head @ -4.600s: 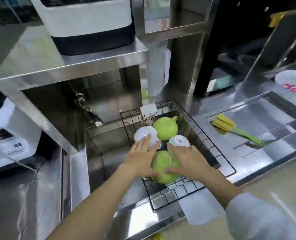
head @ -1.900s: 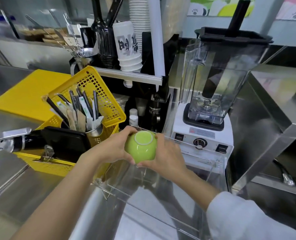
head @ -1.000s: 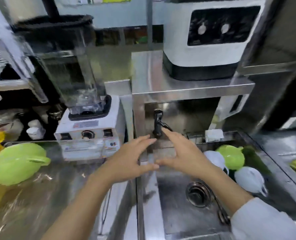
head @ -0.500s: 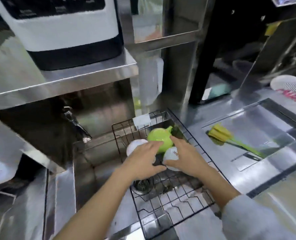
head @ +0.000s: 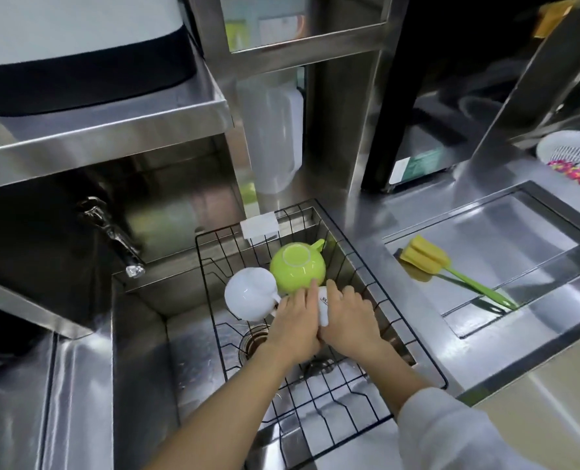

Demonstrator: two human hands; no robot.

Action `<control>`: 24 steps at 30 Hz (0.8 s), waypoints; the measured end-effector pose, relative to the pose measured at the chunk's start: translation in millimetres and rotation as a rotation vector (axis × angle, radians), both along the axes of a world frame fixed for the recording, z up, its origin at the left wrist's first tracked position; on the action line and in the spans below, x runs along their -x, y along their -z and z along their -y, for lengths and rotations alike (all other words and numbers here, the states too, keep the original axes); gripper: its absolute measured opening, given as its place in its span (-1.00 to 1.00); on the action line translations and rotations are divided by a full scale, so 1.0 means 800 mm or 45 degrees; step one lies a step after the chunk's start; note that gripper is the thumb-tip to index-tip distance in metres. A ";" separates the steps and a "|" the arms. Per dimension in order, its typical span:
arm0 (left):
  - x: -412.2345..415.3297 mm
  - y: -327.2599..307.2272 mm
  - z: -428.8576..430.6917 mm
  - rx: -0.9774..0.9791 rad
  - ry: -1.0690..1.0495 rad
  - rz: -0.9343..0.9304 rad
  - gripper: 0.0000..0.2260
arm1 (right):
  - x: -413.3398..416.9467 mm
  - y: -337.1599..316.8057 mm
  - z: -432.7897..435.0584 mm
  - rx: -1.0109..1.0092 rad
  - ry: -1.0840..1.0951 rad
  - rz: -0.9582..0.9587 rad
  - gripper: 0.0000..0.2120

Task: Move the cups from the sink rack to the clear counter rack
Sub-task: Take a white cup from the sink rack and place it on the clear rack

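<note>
A black wire rack (head: pixel 414 340) sits over the steel sink. In it a green cup (head: pixel 297 269) stands upside down at the back, and a white cup (head: pixel 249 298) lies to its left. A second white cup (head: pixel 323 305) shows only as a sliver between my hands. My left hand (head: pixel 295 325) and my right hand (head: pixel 348 322) close around it from either side. The clear counter rack is out of view.
A tap (head: pixel 112 232) juts out under a steel shelf (head: pixel 105 130) at the left. The sink drain (head: pixel 253 344) lies below the rack. A yellow sponge brush (head: pixel 431 261) rests on the right drainboard, and a white basket (head: pixel 573 154) stands at the far right.
Both hands have come together around the near white cup. Earlier I carried a green cup to the clear rack on the left counter and came back to the sink.
</note>
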State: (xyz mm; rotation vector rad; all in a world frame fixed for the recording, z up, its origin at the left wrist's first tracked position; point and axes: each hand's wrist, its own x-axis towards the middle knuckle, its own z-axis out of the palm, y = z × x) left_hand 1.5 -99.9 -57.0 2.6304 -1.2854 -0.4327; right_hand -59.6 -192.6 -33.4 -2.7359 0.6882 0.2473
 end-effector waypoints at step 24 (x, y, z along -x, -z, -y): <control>-0.003 -0.220 -0.235 0.877 -0.298 0.208 -0.40 | -0.011 -0.218 -0.188 -0.276 -0.300 0.550 -0.23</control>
